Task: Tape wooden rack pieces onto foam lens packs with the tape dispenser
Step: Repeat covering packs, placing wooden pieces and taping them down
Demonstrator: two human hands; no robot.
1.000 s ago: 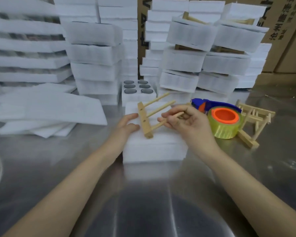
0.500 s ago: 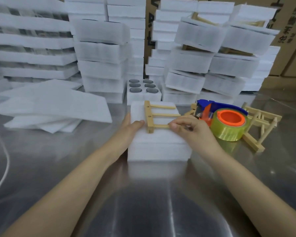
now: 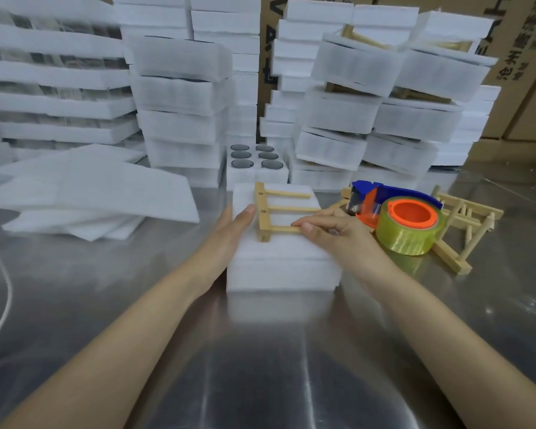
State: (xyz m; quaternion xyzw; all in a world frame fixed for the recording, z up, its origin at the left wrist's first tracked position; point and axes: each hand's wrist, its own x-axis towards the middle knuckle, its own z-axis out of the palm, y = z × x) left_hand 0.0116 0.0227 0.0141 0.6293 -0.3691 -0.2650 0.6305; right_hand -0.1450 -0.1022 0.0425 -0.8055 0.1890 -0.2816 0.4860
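rack laid on pack, no tape yet

pale wooden rack piece (image 3: 273, 212) with three pegs lies flat on top of the white foam lens pack (image 3: 282, 264), at mid steel tabletop (image 3: 260, 366). left hand (image 3: 229, 230) braces the pack's left side with straight fingers, thumb up on the top edge. right hand (image 3: 338, 233) has its fingertips curled over the near peg, holding it down. blue and orange tape dispenser (image 3: 396, 218) with its yellow roll sits untouched just right of the pack. judged: placing is done; taping of this pack is all still left. spare wooden racks (image 3: 464, 230) wait behind the dispenser.

change: a second ago the right hand held the rack tilted up off the foam; half a second ago it was already down flat, and it has barely shifted since.
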